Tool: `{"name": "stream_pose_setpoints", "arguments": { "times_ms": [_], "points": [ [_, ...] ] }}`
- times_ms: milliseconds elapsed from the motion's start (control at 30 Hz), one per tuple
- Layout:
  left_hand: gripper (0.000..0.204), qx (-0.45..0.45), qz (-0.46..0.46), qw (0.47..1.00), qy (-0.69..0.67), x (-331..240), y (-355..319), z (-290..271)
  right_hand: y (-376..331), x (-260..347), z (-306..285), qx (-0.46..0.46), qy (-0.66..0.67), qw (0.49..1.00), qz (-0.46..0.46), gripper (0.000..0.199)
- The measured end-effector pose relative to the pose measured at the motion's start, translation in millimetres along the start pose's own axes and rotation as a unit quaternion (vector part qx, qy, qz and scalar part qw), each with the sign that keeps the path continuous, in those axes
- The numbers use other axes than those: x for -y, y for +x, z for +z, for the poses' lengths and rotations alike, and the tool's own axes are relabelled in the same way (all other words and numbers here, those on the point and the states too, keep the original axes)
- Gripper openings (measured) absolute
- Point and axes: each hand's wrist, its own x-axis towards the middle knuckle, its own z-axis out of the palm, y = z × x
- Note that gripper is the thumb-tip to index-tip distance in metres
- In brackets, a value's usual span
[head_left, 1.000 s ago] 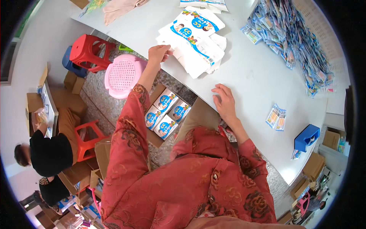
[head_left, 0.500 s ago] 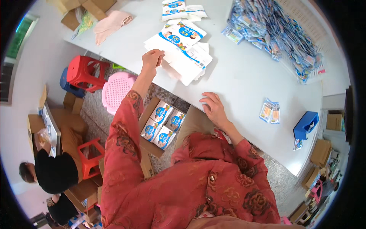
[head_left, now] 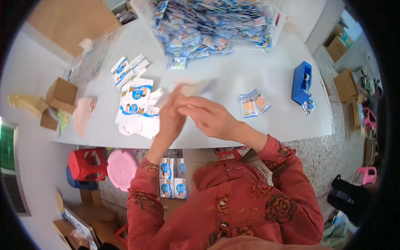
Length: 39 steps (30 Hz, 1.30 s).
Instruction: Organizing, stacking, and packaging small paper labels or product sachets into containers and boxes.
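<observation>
My left hand (head_left: 170, 118) is raised over the table's near edge, fingers closed on a thin, flat white carton (head_left: 193, 88) with a bluish end. Motion smears the carton, so its exact shape is unclear. Against the left hand, my right hand (head_left: 214, 118) has its fingers stretched toward the left and its thumb apart; I see nothing in its grip. Left of my hands lies a loose pile of flat white cartons (head_left: 136, 106) with blue print. Two small clear packets (head_left: 254, 103) with orange-brown contents lie to the right.
At the back stands a white plastic basket (head_left: 280, 21) heaped with small blue packets (head_left: 208, 29). A blue tape dispenser (head_left: 301, 82) sits at the right. Below the table edge, an open box holds several folded white-and-blue cartons (head_left: 166, 187). Red (head_left: 87, 164) and pink (head_left: 122, 170) stools stand at the left.
My view has turned to the right. My left hand has moved from the carton pile to in front of me with a flat carton, and my right hand has come up to meet it.
</observation>
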Motion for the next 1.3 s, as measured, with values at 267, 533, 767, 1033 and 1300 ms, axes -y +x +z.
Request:
{"name": "stream_pose_setpoints", "arguments": {
  "times_ms": [267,533,767,1033,1300],
  "points": [
    [0.031,0.141,0.103,0.983,0.055,-38.0,18.6,64.7,-41.7,-19.2,-47.6,0.049,-0.175,0.98,0.082,0.051],
    [0.021,0.163,0.151,0.975,-0.002,-65.8,36.6,84.7,-82.2,-29.4,-70.1,0.049,-0.213,0.963,0.159,0.042],
    [0.035,0.099,0.302,0.937,0.147,-71.3,34.7,76.3,-114.1,-40.2,-67.7,0.031,-0.176,0.966,0.185,0.032],
    [0.048,0.299,0.061,0.932,0.194,-56.4,41.2,83.0,-123.0,-46.6,-59.3,0.068,-0.242,0.961,0.115,0.02],
    [0.021,0.29,0.104,0.945,0.114,-42.8,32.0,95.2,-130.4,-54.0,-58.8,0.09,-0.26,0.958,0.086,0.023]
  ]
}}
